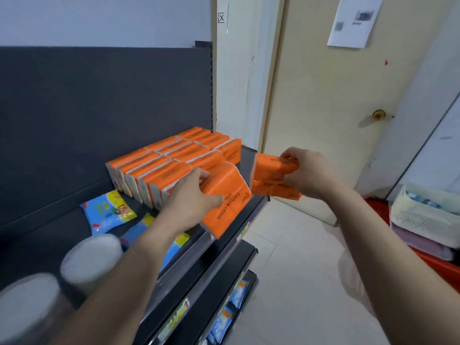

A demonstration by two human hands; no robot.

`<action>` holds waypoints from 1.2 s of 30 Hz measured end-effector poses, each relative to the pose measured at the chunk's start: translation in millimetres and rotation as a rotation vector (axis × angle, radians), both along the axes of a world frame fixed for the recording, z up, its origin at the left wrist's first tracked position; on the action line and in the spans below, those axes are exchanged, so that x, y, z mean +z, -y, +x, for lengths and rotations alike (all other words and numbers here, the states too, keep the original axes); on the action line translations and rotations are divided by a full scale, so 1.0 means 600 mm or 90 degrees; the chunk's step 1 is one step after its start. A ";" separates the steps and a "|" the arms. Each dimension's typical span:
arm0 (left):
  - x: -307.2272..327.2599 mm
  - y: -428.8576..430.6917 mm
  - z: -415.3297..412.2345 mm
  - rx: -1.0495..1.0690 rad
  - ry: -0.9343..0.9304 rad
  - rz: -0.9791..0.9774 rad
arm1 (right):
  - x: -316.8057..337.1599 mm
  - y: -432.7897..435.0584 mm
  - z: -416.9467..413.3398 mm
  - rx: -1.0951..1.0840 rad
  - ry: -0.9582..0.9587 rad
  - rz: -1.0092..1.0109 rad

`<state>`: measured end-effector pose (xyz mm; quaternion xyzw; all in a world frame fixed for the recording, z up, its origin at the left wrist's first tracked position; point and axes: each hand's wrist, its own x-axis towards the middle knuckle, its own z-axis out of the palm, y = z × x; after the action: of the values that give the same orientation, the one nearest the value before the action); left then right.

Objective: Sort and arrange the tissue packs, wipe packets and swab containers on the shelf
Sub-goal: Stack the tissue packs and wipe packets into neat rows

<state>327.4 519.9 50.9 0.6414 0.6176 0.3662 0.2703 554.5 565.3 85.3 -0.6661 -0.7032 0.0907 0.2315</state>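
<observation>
Our left hand (191, 197) curls around an orange tissue pack (226, 197) at the shelf (246, 159) front, against the standing rows of packs (171, 160). Our right hand (307, 174) grips two stacked packs (270, 178) in the air just past the shelf's end.

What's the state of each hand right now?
Left hand: grips one orange plastic-wrapped tissue pack, tilted at the front edge of the dark metal shelf.
Right hand: grips what look like two stacked orange tissue packs, beyond the shelf end.
</observation>
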 end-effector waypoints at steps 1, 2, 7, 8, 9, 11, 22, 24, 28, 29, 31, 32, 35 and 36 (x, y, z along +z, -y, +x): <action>-0.002 -0.019 0.006 -0.007 -0.008 -0.003 | -0.002 -0.025 0.003 0.007 0.003 -0.001; -0.005 -0.038 0.011 -0.010 -0.011 -0.006 | -0.005 -0.052 0.004 0.016 0.007 -0.001; -0.020 -0.127 0.029 0.028 -0.068 -0.022 | -0.012 -0.186 -0.004 0.101 0.033 -0.019; -0.024 -0.145 0.034 0.044 -0.085 -0.024 | -0.013 -0.213 -0.007 0.127 0.043 -0.020; -0.028 -0.162 0.039 0.062 -0.095 -0.025 | -0.014 -0.239 -0.011 0.156 0.049 -0.019; -0.036 -0.196 0.048 0.106 -0.099 -0.030 | -0.015 -0.289 -0.013 0.218 0.056 -0.027; -0.069 -0.293 0.083 0.311 -0.314 -0.076 | -0.059 -0.471 -0.021 0.473 0.153 -0.117; -0.074 -0.291 0.082 0.344 -0.404 -0.092 | -0.072 -0.480 -0.032 0.502 0.160 -0.115; -0.082 -0.284 0.080 0.374 -0.469 -0.099 | -0.092 -0.490 -0.051 0.512 0.141 -0.119; -0.082 -0.283 0.079 0.372 -0.471 -0.095 | -0.095 -0.491 -0.055 0.509 0.141 -0.122; -0.083 -0.282 0.075 0.375 -0.468 -0.082 | -0.101 -0.492 -0.060 0.498 0.146 -0.127; -0.083 -0.283 0.073 0.379 -0.466 -0.073 | -0.104 -0.492 -0.063 0.492 0.141 -0.126; -0.085 -0.285 0.066 0.394 -0.473 -0.049 | -0.106 -0.492 -0.069 0.468 0.119 -0.127; -0.085 -0.286 0.064 0.395 -0.480 -0.048 | -0.106 -0.491 -0.071 0.459 0.116 -0.132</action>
<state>366.1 691.6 -0.2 0.5048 0.8473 0.1494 -0.0708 511.8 860.0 21.7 -0.4016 -0.8969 0.1775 0.0529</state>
